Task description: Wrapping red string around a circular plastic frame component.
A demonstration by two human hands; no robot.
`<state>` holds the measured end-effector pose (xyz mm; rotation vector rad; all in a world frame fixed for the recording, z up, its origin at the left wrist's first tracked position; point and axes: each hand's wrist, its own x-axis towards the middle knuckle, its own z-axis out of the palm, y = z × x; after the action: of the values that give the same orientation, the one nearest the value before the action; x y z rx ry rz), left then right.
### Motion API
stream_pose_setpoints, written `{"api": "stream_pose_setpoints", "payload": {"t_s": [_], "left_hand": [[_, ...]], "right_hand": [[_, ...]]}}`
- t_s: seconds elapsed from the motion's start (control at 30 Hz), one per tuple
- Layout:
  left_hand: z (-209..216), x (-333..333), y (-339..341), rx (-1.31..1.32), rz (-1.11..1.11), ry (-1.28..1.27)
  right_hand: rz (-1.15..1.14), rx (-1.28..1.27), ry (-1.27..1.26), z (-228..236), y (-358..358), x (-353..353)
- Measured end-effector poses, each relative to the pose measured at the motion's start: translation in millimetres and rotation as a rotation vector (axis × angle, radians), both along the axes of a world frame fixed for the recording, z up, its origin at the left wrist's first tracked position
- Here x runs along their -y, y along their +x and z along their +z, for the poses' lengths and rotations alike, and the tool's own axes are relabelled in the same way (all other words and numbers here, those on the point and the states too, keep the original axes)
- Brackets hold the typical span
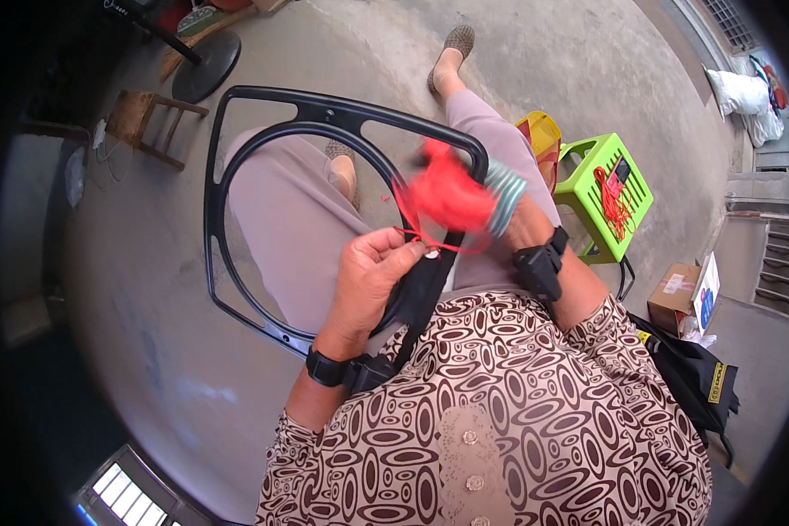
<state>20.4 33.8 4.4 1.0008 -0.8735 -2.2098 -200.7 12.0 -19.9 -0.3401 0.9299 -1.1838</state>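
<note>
A black frame point(317, 110) with a large round opening rests across my lap, tilted. My left hand point(370, 276) is closed at the frame's near right side, pinching a thin red cord point(443, 246) between thumb and fingertips. A small white spot shows beside the thumb. My right hand point(454, 191) wears a red glove with a striped cuff and is raised over the frame's right corner. Motion smears its fingers, so their grip cannot be made out. The cord loops from my left fingertips toward the glove. Black material lies beneath my left hand.
At my right stands a green stool point(593, 195) bearing a bundle of red cords point(614, 206), with a yellow bag point(542, 138) beside it. Further right are a cardboard box point(675, 296) and a black bag point(688, 377). A wooden stool point(140, 123) and a round black base point(209, 68) stand left.
</note>
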Motion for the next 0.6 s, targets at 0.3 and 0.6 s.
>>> {"api": "stream_pose_setpoints", "payload": {"t_s": [0.3,0.6], "left_hand": [[4,6,5,0.029,0.029,0.043],[6,5,4,-0.022,0.028,0.077]], "right_hand": [[-0.463,0.656,-0.438,3,-218,-111],[-0.259,-0.466,-0.096,21,-119,-92]]}}
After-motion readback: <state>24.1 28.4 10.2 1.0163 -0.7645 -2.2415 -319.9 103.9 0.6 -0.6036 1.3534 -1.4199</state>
